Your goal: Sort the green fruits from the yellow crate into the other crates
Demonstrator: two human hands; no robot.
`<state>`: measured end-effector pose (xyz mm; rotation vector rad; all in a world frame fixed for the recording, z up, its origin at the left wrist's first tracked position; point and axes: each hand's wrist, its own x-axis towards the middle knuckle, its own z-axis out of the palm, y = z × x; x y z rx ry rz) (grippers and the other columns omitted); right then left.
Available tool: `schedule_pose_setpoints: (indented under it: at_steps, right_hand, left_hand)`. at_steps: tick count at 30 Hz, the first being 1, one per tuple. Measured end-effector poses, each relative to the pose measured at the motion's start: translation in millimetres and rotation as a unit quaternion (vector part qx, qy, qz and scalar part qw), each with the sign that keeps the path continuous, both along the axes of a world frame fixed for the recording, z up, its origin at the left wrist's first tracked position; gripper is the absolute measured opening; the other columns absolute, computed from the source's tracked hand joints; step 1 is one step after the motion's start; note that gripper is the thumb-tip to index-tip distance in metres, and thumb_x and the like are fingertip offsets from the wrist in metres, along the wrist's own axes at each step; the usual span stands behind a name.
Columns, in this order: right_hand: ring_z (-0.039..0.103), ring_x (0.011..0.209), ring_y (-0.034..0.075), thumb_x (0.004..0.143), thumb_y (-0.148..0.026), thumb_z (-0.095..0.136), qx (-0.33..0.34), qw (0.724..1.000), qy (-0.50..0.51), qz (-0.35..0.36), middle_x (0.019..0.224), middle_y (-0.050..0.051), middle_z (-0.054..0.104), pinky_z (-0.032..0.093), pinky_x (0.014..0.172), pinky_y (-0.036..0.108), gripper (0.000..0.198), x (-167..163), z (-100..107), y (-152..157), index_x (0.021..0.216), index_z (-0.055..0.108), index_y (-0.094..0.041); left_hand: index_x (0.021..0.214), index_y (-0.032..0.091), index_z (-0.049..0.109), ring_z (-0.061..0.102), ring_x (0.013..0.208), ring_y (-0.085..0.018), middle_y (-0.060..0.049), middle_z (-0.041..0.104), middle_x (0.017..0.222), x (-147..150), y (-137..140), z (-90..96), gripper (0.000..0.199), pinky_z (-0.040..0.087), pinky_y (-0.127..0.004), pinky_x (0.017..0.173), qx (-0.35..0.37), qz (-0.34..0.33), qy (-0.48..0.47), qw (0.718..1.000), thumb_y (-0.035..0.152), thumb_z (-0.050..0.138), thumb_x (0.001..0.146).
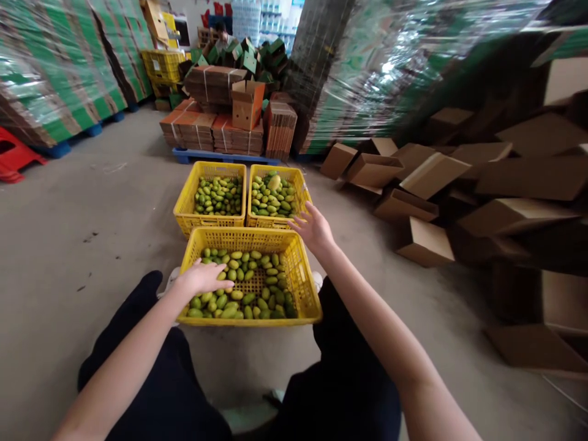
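A yellow plastic crate (pixel 303 285) stands on the floor between my legs. Small oval green-yellow fruits (pixel 229 303), which look like mangoes, lie around its sides, leaving the slotted bottom bare in the middle. My left hand (pixel 204 278) hovers over the left side of this crate, palm down, fingers stretched out and holding nothing. Over the crate's far right corner, my right hand (pixel 315 229) is raised with fingers spread and nothing in it. Behind stand two more yellow crates side by side, the left crate (pixel 209 221) and the right crate (pixel 302 187), both holding similar fruits.
Bundled flat cartons (pixel 193 127) and an upright open carton (pixel 248 107) sit on a blue pallet (pixel 225 157) ahead. Many loose cardboard boxes (pixel 429 239) are heaped on the right. Wrapped green stacks (pixel 55 67) rise at left; a person (pixel 223 39) is far back.
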<state>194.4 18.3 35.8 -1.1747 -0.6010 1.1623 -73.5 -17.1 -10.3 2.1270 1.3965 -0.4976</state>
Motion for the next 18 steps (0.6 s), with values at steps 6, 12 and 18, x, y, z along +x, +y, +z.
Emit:
schedule_pose_setpoints:
  at_steps: [6, 12, 18]
  right_hand:
    - [0.064, 0.073, 0.014, 0.071, -0.015, 0.06, -0.234, 0.967, 0.021, 0.097, 0.085, 0.002, 0.062, 0.057, 0.066, 0.029, 0.02, -0.2, -59.3, -43.2, 0.091, 0.057, -0.019]
    - [0.066, 0.09, 0.017, 0.075, -0.024, 0.06, -0.182, 0.93, -0.107, 0.3, 0.099, 0.005, 0.068, 0.054, 0.083, 0.035, 0.022, -17.4, -68.8, -66.9, 0.097, 0.062, -0.019]
    - [0.055, 0.122, 0.033, 0.083, -0.026, 0.063, -0.079, 0.649, -0.641, 0.403, 0.126, 0.018, 0.061, 0.035, 0.105, 0.05, 0.045, 9.5, -39.9, -85.1, 0.126, 0.055, -0.017]
  left_hand:
    - [0.144, 0.013, 0.045, 0.05, 0.129, -0.038, -0.023, 0.049, 0.143, -6.5, 3.1, -14.3, 0.07, 0.031, -0.049, 0.109, 0.016, 0.004, -0.007, 1.0, 0.055, 0.046, 0.088]
    - [0.132, 0.015, 0.058, 0.053, 0.125, -0.039, -0.021, 0.057, 0.136, 3.6, 11.1, -45.7, 0.055, 0.03, -0.051, 0.109, -0.029, 0.019, 0.007, 0.999, 0.048, 0.053, 0.088]
    - [0.116, 0.014, 0.065, 0.052, 0.124, -0.035, -0.018, 0.06, 0.13, 19.1, 0.2, -111.9, 0.034, 0.032, -0.054, 0.109, -0.062, 0.099, -0.028, 0.993, 0.034, 0.059, 0.089]
